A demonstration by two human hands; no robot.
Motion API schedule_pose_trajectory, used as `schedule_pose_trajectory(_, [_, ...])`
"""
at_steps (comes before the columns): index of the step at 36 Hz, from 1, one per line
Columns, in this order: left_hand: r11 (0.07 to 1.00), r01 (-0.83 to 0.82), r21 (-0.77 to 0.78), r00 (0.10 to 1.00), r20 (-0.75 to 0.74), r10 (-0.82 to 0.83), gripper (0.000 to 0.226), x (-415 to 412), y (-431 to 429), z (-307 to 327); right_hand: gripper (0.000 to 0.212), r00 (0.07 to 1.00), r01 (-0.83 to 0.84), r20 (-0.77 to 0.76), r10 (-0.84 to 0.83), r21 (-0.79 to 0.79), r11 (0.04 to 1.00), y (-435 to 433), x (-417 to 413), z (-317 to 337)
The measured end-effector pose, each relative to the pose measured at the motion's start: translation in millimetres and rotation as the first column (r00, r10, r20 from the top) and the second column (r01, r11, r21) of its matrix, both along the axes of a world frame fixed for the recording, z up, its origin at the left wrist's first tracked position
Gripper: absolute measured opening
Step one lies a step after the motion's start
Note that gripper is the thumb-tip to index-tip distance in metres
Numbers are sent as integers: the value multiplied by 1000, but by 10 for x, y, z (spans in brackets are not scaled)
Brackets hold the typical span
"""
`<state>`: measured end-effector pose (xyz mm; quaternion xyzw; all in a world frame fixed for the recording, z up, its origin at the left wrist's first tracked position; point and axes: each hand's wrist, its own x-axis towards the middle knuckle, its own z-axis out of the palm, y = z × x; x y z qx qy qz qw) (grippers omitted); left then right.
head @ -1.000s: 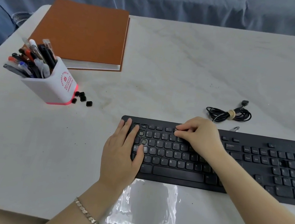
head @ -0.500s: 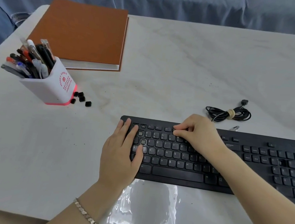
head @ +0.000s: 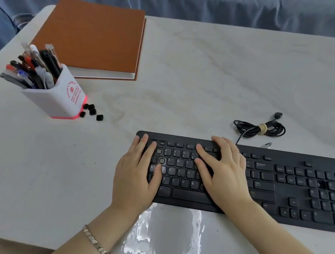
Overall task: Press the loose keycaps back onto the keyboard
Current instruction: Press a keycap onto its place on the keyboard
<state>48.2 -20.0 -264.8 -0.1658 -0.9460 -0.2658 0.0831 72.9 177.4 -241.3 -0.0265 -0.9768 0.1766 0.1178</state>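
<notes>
Left grip (head: 135, 177) and right grip (head: 224, 175) lie spread and empty on the keyboard (head: 280, 191), so pressing its bare sockets (head: 161, 160) could damage them.

The keyboard (head: 284, 156) carries white key legends. E, R, T can be read in one row, D, F, H below them, then C, V, B, with 3, 4, 5 above. The pen holder (head: 61, 102) bears red lettering too small to read.

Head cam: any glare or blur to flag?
Head view: bright glare patches on the table in front of the keyboard; legends on its right-hand keys are soft; loose keycaps by the pen holder are distinct; shadows faint.
</notes>
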Motion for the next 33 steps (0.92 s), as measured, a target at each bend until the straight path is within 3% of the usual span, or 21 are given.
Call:
schedule_pose_trajectory(5, [1000,-12,22,1000,28,12,52,-1,17,14,36,1000,-2,-13,3,37,999,19,-134,102])
schedule_pose_trajectory(9, [993,14,120,996,83,-24,52,-29,-11,98,19,1000,-9,3,9,36,999,23,-242,245])
schedule_pose_trajectory(12, [984,16,175,993,113,-36,50,-173,-160,192,28,996,19,87,-25,65,998,12,-289,336])
schedule_pose_trajectory(14, [991,-24,131,996,93,12,46,-342,-314,236,34,994,47,96,-51,41,998,21,-294,335])
schedule_pose_trajectory(19, [979,-201,-26,975,87,203,46,-809,-709,321,24,994,73,81,-75,31,997,-11,-297,277])
schedule_pose_trajectory(26, [950,-206,-235,958,148,244,51,-1108,-891,173,17,991,104,77,-105,19,994,-27,-302,251])
schedule_pose_trajectory(30, [962,-190,-198,965,145,221,47,-1065,-875,91,17,991,108,79,-108,13,994,-23,-307,251])
schedule_pose_trajectory(33, [990,-90,-109,987,126,104,44,-911,-824,59,14,992,117,57,-117,1,993,-35,-321,237])
